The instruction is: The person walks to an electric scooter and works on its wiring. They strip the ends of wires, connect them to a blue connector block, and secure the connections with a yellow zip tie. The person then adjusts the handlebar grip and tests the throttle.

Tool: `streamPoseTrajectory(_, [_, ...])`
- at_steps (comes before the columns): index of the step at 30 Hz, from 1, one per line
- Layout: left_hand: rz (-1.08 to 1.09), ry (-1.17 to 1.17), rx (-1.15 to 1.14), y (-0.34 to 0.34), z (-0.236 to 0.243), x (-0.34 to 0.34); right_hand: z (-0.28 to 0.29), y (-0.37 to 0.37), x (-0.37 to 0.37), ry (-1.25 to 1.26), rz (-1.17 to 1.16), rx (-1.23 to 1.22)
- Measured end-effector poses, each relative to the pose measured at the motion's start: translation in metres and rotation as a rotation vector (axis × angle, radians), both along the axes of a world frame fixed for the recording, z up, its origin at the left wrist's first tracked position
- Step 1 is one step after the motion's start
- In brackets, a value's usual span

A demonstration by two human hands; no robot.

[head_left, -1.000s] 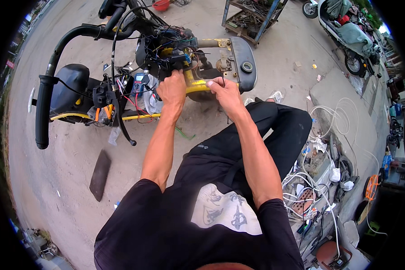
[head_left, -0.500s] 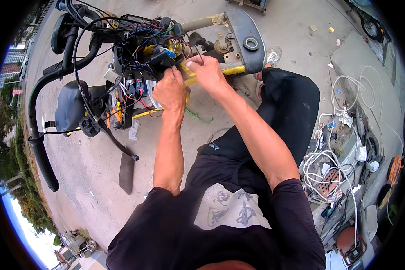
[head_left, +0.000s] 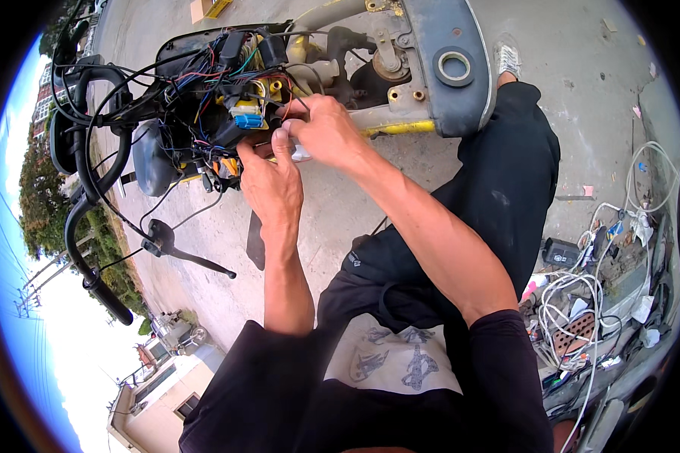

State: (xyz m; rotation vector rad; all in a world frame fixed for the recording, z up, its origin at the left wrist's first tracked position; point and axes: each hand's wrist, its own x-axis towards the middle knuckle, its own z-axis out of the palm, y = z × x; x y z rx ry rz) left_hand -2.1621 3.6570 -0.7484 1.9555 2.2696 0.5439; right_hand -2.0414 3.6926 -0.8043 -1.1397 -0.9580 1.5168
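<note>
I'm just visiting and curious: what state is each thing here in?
Left hand, thumb extended, grip hidden
Right hand, fingers bent, grip unclear
Wires, exposed and tangled
Yellow bar, dirty, paint patchy
Brake lever, untouched
White cable, loosely looped
Shoe, being worn

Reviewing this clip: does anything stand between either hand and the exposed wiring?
Nothing visible does: the left hand and right hand are at the near edge of the wiring, the blue connector just beyond the left one. The hands partly hide their working spot, so small obstructions there can't be ruled out.
</note>
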Motion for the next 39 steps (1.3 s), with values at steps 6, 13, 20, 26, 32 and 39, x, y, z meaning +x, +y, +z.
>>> streamPoseTrajectory(6, [0.127, 0.354, -0.256, 0.002, 0.018, 0.032, -0.021, 0.000, -0.021, 0.036, -0.159, 0.066])
streamPoseTrajectory(13, [0.022, 0.004, -0.003, 0.007, -0.004, 0.016, -0.027, 0.007, -0.028, 0.390, 0.036, -0.017])
streamPoseTrajectory(20, [0.010, -0.094, 0.064, 0.016, -0.008, 0.013, -0.037, 0.010, -0.035, 0.410, 0.019, 0.070])
streamPoseTrajectory(26, [-0.042, -0.149, 0.056, 0.031, -0.031, -0.026, -0.042, 0.012, -0.050, 0.614, -0.044, -0.077])
streamPoseTrajectory(32, [0.055, 0.185, -0.121, 0.020, -0.004, 0.003, -0.031, 0.021, -0.030, 0.584, -0.074, -0.165])
streamPoseTrajectory(39, [0.009, 0.580, -0.127, 0.017, -0.001, 0.007, -0.033, 0.023, -0.014, 0.788, 0.230, -0.243])
